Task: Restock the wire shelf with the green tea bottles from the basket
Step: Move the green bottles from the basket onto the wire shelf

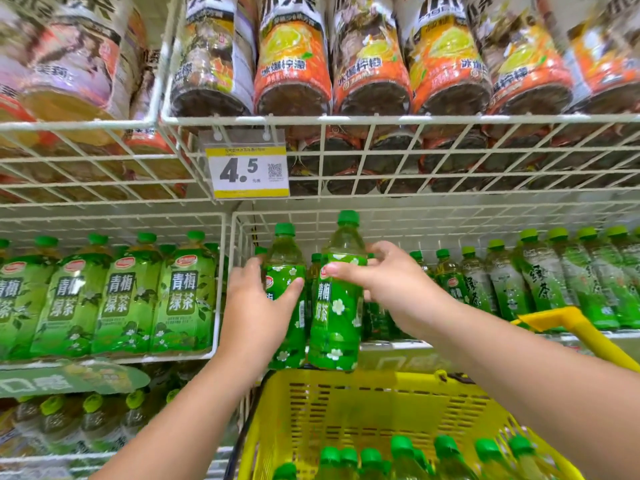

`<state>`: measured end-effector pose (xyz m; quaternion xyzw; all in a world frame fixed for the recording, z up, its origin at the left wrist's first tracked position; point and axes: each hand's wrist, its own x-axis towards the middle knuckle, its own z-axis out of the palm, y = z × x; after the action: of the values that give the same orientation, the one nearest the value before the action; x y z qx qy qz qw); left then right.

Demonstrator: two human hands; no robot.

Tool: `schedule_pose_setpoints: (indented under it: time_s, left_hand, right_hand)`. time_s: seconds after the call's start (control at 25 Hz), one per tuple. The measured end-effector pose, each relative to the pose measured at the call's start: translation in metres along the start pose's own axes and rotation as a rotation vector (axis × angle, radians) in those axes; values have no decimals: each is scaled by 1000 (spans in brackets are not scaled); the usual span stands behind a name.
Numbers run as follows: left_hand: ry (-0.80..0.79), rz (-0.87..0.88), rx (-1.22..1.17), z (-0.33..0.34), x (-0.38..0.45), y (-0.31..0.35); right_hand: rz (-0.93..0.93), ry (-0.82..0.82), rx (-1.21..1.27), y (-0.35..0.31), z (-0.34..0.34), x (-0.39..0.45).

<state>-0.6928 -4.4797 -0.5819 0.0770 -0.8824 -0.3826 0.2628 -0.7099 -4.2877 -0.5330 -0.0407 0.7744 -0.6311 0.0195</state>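
Note:
My left hand (258, 303) grips one green tea bottle (287, 271) with a green cap and flowered label. My right hand (388, 282) grips a second, like bottle (337, 317) just to its right. Both bottles are upright at the front of the middle wire shelf (227, 289), side by side. Below them the yellow basket (346, 407) holds several more green-capped bottles (401, 455), only their tops showing at the bottom of the view.
Larger green tea bottles (121, 299) fill the shelf bay to the left. Other green bottles (554, 278) stand at the right. Above, a wire shelf carries orange-labelled bottles (294, 64) and a 4.5 price tag (247, 168). The basket's yellow handle (581, 334) rises at right.

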Motion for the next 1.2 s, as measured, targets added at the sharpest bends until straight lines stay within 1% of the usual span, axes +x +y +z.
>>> schedule_pose_setpoints:
  time_s: [0.04, 0.12, 0.2, 0.36, 0.52, 0.64, 0.72, 0.88, 1.04, 1.2]
  left_hand:
    - [10, -6, 21, 8, 10, -1]
    - [-6, -71, 53, 23, 32, -2]
    - [-40, -112, 89, 39, 51, -8]
    - [-145, -132, 129, 67, 76, -29]
    - [-199, -149, 224, 83, 80, -41]
    - [-207, -159, 251, 89, 78, -47]
    - [-206, -177, 327, 93, 81, -47]
    - [-227, -130, 466, 99, 86, -50]
    - [-207, -153, 466, 105, 85, -53]
    - [-260, -102, 524, 111, 80, -55]
  right_hand:
    - [2, 55, -40, 2, 5, 16]
    - [-6, 115, -82, 12, 15, 47]
    - [-7, 136, -117, 24, 24, 73]
    - [39, 160, -278, 46, 40, 110]
    - [71, 144, -318, 72, 54, 122]
    - [83, 143, -342, 88, 64, 130]
    - [94, 159, -344, 96, 69, 137]
    - [97, 164, -415, 103, 71, 144]
    - [90, 139, -446, 108, 67, 146]
    - [137, 147, -462, 109, 69, 143]
